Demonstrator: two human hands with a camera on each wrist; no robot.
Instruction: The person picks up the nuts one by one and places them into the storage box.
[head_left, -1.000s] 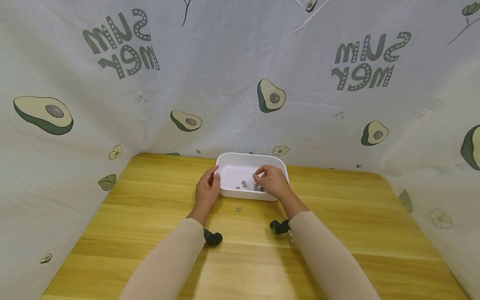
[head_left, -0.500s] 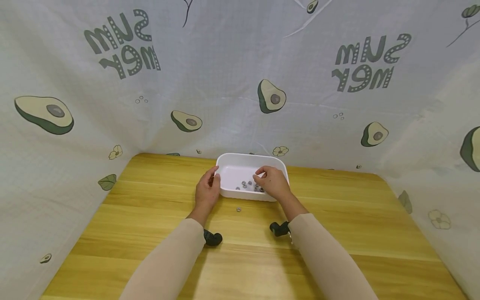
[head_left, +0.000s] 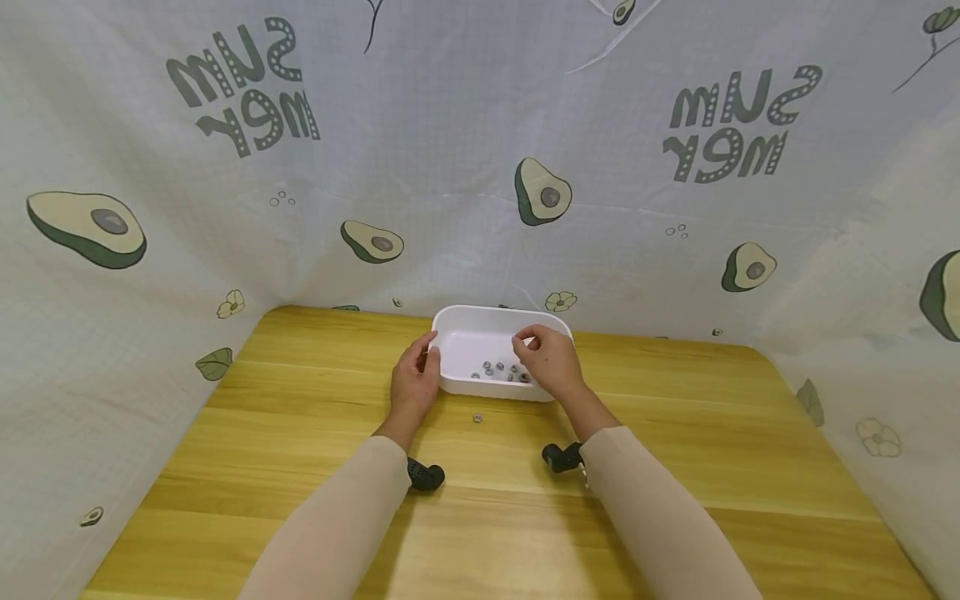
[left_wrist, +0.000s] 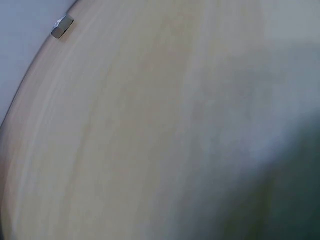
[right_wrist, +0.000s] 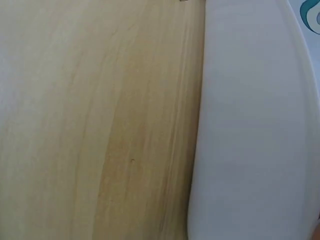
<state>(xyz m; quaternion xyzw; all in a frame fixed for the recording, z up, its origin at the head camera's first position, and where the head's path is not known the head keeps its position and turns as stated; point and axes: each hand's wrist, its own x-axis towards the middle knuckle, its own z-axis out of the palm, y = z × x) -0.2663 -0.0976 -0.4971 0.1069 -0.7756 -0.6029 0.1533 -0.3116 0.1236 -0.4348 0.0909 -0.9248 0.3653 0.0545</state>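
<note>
A white plastic tray [head_left: 472,388] stands toward the back of the table, with several small metal hex nuts [head_left: 500,367] near its front wall. My left hand [head_left: 415,379] holds the tray's left end, thumb and fingers at its rim. Over the tray's right half, my right hand [head_left: 550,360] has its thumb and index fingertips together and the other fingers curled. Whether anything is between or under those fingers is hidden. Just in front of the tray, one hex nut [left_wrist: 62,26] lies on the wood. Its edge also barely shows in the right wrist view.
The wood-grain table [head_left: 495,517] carries all this. A pale curtain [head_left: 450,150] printed with avocados hangs close behind the tray and along both sides. Black wrist devices [head_left: 427,477] sit at both cuffs.
An additional nut has appeared on the tray floor left of the right hand. The right hand has since lifted slightly, uncovering more nuts. The left hand and tray stay put.
</note>
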